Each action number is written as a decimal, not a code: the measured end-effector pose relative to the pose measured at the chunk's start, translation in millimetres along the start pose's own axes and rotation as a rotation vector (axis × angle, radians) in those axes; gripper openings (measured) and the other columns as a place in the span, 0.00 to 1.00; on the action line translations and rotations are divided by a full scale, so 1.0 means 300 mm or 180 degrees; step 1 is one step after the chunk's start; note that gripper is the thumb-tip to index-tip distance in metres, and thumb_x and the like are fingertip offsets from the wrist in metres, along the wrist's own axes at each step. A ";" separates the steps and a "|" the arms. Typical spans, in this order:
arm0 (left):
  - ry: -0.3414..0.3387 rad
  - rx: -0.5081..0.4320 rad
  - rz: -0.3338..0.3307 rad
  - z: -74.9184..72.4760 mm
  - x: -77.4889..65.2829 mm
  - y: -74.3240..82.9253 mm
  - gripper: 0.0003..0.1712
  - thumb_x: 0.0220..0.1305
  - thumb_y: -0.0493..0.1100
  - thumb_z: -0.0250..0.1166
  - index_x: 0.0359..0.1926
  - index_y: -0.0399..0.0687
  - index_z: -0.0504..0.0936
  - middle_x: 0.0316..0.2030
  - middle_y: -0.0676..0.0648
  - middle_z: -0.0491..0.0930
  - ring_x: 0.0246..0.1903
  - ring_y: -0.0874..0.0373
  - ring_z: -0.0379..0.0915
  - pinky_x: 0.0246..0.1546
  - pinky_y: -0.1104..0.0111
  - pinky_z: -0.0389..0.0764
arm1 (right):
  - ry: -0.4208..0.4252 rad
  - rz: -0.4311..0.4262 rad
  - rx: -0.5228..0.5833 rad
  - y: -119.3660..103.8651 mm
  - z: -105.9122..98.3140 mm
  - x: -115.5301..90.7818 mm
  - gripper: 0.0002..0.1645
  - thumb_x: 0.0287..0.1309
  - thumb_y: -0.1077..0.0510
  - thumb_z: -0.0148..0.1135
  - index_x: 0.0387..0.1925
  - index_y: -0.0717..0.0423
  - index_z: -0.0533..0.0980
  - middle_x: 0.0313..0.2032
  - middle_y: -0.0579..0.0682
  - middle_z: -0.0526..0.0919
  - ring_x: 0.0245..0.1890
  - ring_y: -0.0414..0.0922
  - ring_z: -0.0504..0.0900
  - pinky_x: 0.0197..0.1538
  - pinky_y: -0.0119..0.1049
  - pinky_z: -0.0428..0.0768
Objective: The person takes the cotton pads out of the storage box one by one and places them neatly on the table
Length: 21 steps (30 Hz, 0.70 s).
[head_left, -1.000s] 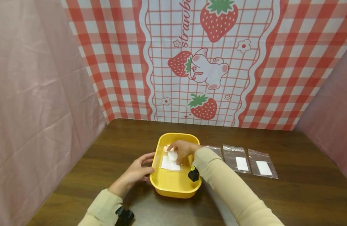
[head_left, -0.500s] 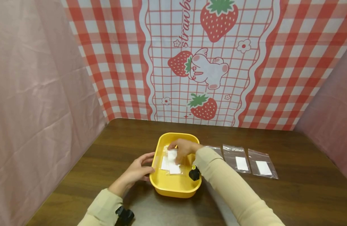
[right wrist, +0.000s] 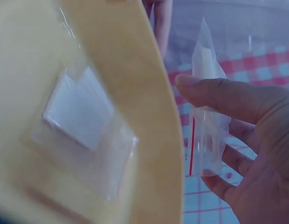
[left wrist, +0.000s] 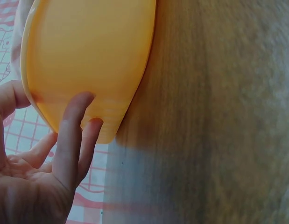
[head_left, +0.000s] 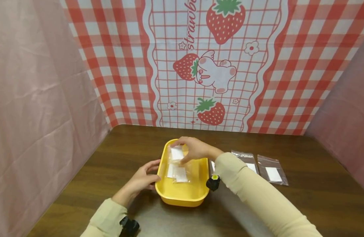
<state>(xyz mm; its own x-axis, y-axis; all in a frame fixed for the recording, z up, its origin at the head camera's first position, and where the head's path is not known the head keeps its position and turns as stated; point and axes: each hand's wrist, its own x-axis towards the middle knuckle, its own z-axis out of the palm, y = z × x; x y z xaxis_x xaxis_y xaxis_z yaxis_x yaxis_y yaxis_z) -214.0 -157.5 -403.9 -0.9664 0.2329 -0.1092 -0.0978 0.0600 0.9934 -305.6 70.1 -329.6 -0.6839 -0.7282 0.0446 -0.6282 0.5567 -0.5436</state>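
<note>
My right hand (head_left: 196, 149) pinches a small clear zip bag (head_left: 177, 152) with a white piece inside, over the far part of a yellow plastic basin (head_left: 183, 198). In the right wrist view, that zip bag (right wrist: 207, 135) stands on edge between thumb and fingers, its red seal line showing. Below it, other clear bags with white pieces (head_left: 181, 175) lie overlapping on the basin floor. Beside the basin's left side is my left hand (head_left: 140, 179). In the left wrist view, its extended fingers (left wrist: 69, 140) touch the yellow outer wall.
Right of the basin, a clear bag (head_left: 273, 173) with a white piece lies flat on the brown wooden table (head_left: 122, 144). My right sleeve partly covers another bag (head_left: 244, 155) and mostly hides a third. A strawberry-print cloth (head_left: 211, 82) hangs behind the table.
The right hand has risen from the basin floor with a zip bag and shifted toward the basin's far rim. The left hand stays at the basin's side. The head view has shifted slightly.
</note>
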 end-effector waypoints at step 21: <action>0.0043 0.0102 -0.0075 0.004 -0.006 0.008 0.38 0.53 0.30 0.60 0.67 0.40 0.60 0.59 0.31 0.63 0.39 0.46 0.76 0.30 0.56 0.81 | 0.0987 -0.0300 -0.0201 0.133 0.027 -0.443 0.40 0.31 0.62 0.78 0.54 0.57 0.74 0.54 0.54 0.75 0.54 0.55 0.70 0.55 0.55 0.68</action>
<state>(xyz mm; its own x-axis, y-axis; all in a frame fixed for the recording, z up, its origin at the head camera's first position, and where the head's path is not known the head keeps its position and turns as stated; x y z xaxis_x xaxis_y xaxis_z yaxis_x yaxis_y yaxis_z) -212.4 -156.7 -401.3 -0.9670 0.2178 -0.1318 -0.1130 0.0966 0.9889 -236.8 185.9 -364.1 -0.6961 -0.6266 0.3506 -0.7091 0.5235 -0.4723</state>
